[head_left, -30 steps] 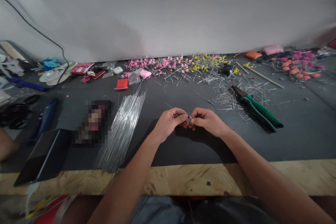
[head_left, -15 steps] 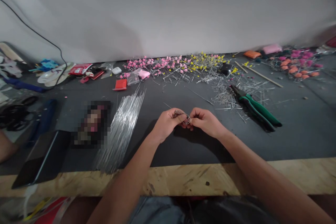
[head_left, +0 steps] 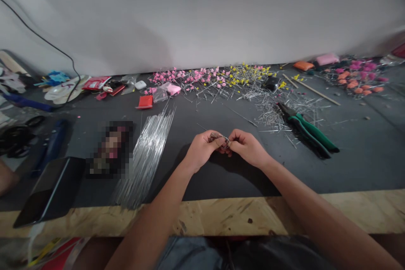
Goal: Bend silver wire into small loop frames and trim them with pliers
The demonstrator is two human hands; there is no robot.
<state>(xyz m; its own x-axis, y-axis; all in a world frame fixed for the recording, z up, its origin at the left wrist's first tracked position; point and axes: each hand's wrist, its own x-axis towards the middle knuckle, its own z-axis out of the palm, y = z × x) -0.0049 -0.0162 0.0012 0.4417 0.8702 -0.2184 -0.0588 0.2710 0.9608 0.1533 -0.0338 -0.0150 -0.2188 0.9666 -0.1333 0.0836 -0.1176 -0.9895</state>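
Both hands meet over the dark table (head_left: 202,181), fingertip to fingertip. Curled around a small bent piece of silvery wire (head_left: 225,140), my left hand (head_left: 205,147) has its thumb pressed on top. My right hand (head_left: 245,145) pinches the wire's other side between thumb and forefinger. The wire's full shape is hidden by the fingers. A thin straight end sticks out beyond the left hand. To the left lies a bundle of straight metal wires (head_left: 153,147). Pliers with green handles (head_left: 311,133) rest to the right, jaws on a heap of short wire pieces (head_left: 268,109).
Pink-tipped wires (head_left: 190,78) and yellow-tipped wires (head_left: 249,76) lie along the wall. Orange and magenta pieces (head_left: 360,78) sit at the far right. A black tablet-like device (head_left: 52,190) overhangs the front edge at left. Part of another person's arm (head_left: 6,179) shows at the left edge.
The fingers of my right hand have shifted very slightly at the wire, whose visible loop looks narrower. Both hands otherwise stay in place.
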